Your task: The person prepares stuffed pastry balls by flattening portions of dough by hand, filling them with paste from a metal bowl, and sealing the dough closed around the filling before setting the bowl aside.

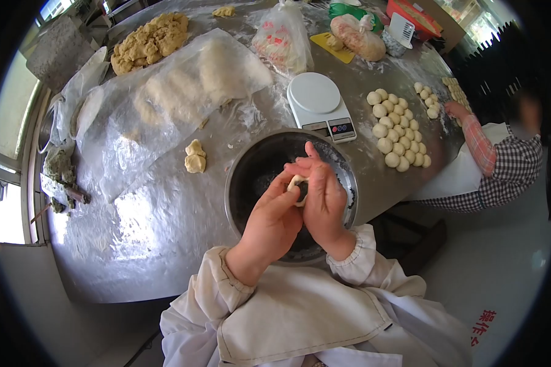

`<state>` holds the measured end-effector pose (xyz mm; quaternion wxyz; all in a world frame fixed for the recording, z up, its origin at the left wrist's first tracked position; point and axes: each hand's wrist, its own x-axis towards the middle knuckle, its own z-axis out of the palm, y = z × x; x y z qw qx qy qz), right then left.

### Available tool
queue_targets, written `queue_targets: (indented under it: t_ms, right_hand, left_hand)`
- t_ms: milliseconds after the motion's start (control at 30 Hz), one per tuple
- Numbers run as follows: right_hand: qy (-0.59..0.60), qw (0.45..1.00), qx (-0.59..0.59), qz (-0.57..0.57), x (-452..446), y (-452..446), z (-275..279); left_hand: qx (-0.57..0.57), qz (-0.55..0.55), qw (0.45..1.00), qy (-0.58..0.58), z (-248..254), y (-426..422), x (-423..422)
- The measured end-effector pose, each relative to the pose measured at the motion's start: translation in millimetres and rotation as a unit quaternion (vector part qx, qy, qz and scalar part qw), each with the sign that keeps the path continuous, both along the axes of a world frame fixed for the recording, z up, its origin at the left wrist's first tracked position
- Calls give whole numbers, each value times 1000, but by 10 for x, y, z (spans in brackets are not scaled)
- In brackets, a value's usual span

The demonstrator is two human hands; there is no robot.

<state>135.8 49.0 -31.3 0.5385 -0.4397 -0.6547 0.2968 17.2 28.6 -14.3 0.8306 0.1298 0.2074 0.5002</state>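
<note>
My left hand (268, 221) and my right hand (326, 200) meet above a round metal bowl (228, 199). Between their fingers is a small piece of dough wrapper (298, 181), cupped around a dark filling. Both hands are closed about it, thumbs at its rim. Dark stuff coats the inside of the bowl. A white kitchen scale (315, 95) stands just beyond the bowl. To the left, two small dough lumps (194, 157) lie on the steel table.
Rows of round dough balls (401, 131) sit at right. Plastic sheeting (171, 92) covers dough at left, by a large dough mass (153, 41). Bags (284, 40) and a red container (413, 18) line the back. Another person's hand (456, 110) reaches toward more dough pieces.
</note>
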Motion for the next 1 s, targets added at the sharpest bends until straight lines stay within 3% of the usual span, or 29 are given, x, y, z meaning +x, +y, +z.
queue_targets:
  t_ms: [67,100,133,167,233,467,700,833,867,933,967,1000]
  right_hand:
    - [95,995,-33,-23,-73,20,-23]
    - [142,988,-50,-32,-99,30,-31]
    - [86,996,-37,0,-96,14,21]
    - [102,994,-28,41,-85,9,56]
    - [132,984,-15,122,-37,-5,93]
    - [-180,973,118,78,113,10,146]
    - [-197,969,143,37,-56,-58,121]
    - [-95,993,67,28,-35,-28,113]
    - [-20,999,5,28,-33,-16,136]
    - [131,984,-118,23,-15,-11,220]
    - [146,982,-116,23,-39,-18,271]
    - [162,980,-114,24,-99,-43,316]
  left_hand:
    - [35,3,995,-94,-6,-6,-9]
    - [46,23,997,-55,-5,-22,30]
    - [57,43,997,-15,-3,-46,99]
    - [67,64,995,25,-4,-55,128]
    - [83,54,995,-22,-38,-32,36]
    - [11,5,1000,-14,-16,-75,-26]
    - [80,3,995,54,-318,-83,-112]
    - [27,35,997,69,-25,-132,12]
    - [20,52,998,35,44,-150,42]
    - [98,76,989,85,87,-157,55]
    - [140,86,981,105,93,-147,77]
    - [198,93,952,216,69,-165,67]
